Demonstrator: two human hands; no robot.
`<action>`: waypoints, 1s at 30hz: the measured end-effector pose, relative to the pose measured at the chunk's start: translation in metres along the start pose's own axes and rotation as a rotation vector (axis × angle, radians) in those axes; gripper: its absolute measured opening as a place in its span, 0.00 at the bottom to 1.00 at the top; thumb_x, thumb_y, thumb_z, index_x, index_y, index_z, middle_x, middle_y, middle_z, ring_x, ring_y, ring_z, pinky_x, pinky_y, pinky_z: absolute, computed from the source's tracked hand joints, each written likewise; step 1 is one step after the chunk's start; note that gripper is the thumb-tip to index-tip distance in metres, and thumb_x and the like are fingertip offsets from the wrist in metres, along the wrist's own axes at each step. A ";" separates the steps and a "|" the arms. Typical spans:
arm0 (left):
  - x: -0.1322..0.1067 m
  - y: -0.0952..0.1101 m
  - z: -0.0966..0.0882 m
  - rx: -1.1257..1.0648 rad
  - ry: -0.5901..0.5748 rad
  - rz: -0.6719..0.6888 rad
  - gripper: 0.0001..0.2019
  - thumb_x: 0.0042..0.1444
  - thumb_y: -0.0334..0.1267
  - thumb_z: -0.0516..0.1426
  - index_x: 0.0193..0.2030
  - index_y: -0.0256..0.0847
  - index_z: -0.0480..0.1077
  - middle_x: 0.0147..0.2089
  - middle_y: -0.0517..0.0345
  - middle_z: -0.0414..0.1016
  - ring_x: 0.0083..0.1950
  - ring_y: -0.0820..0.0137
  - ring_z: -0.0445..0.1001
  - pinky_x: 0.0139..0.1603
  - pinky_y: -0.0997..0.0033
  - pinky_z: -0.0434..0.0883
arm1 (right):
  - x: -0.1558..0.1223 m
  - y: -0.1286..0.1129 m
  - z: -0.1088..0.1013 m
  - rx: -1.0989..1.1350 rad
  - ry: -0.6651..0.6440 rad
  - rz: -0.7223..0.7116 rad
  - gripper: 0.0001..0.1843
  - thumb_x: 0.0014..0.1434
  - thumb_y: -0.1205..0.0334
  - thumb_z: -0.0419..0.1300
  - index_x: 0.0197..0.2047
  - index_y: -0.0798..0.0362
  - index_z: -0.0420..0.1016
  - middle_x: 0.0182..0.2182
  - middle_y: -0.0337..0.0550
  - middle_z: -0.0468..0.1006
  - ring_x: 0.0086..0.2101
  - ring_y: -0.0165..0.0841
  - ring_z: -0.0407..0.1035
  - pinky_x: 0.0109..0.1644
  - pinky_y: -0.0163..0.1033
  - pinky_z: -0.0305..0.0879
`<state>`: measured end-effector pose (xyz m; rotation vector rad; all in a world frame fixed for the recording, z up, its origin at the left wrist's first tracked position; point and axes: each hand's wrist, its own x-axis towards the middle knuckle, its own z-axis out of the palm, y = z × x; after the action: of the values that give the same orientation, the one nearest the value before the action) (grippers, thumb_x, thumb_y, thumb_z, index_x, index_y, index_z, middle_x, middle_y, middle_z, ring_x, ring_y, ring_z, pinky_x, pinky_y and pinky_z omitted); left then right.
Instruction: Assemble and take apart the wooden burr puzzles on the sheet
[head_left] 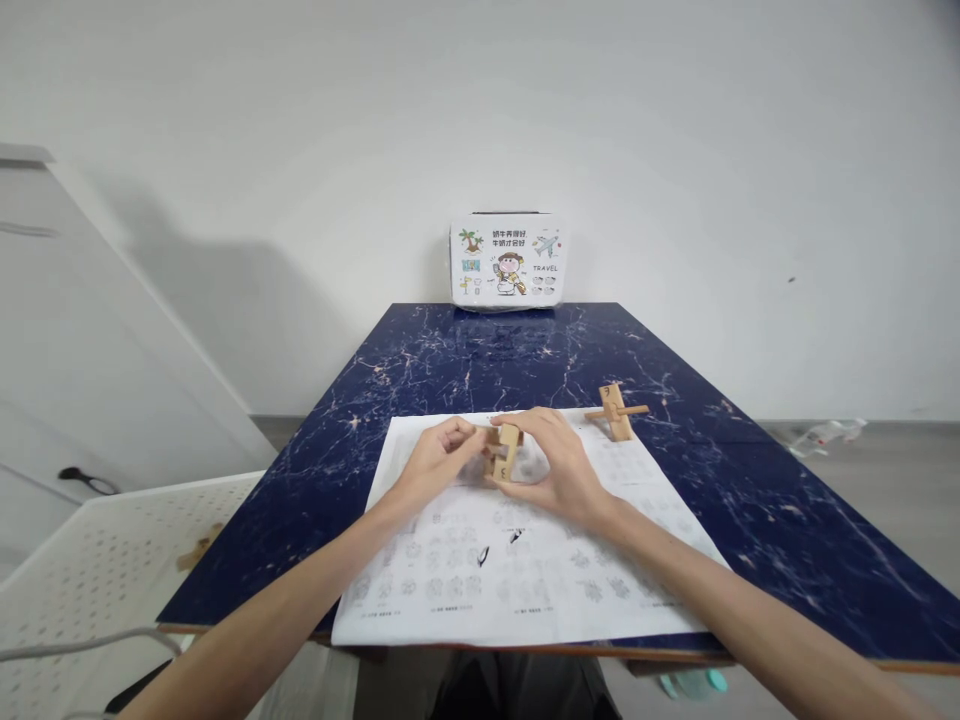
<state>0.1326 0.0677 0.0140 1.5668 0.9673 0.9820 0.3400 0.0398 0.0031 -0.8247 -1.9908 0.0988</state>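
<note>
Both hands meet over a printed sheet on the dark blue marbled table. My right hand is closed around a notched wooden puzzle block, thumb at its lower end and fingers at its upper end. A dark mark is printed on the block's near face. From the left, my left hand pinches a small wooden piece at the block's side; the fingers partly hide it. To the right, another wooden puzzle assembly, marked with a figure and crossed by a thin stick, stands on the sheet's far edge.
A white tin box with cartoon prints stands at the table's far end against the wall. At left is a white perforated basket with a wooden piece in it. Clear plastic wrapping lies beyond the right edge.
</note>
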 end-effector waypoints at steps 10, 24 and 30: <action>0.001 -0.001 0.001 0.031 0.063 -0.013 0.17 0.61 0.52 0.60 0.31 0.40 0.69 0.34 0.56 0.80 0.35 0.68 0.74 0.39 0.69 0.67 | -0.001 0.002 0.002 0.014 0.087 0.111 0.30 0.59 0.55 0.70 0.62 0.43 0.66 0.54 0.49 0.78 0.52 0.48 0.73 0.56 0.58 0.70; 0.005 -0.020 -0.012 0.911 0.389 0.170 0.14 0.64 0.41 0.53 0.28 0.42 0.69 0.50 0.48 0.76 0.57 0.52 0.66 0.61 0.48 0.63 | -0.001 0.018 0.005 0.139 0.137 0.374 0.28 0.58 0.50 0.69 0.59 0.45 0.69 0.53 0.48 0.80 0.50 0.47 0.74 0.55 0.55 0.71; 0.003 -0.023 -0.012 0.993 0.336 0.288 0.08 0.64 0.41 0.55 0.47 0.41 0.71 0.53 0.46 0.71 0.60 0.52 0.62 0.62 0.45 0.63 | -0.002 0.019 0.007 0.156 0.105 0.404 0.28 0.58 0.50 0.69 0.58 0.47 0.69 0.53 0.50 0.79 0.49 0.47 0.74 0.54 0.54 0.70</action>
<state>0.1198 0.0787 -0.0060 2.4527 1.6495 1.0379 0.3451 0.0552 -0.0091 -1.0945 -1.6725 0.4299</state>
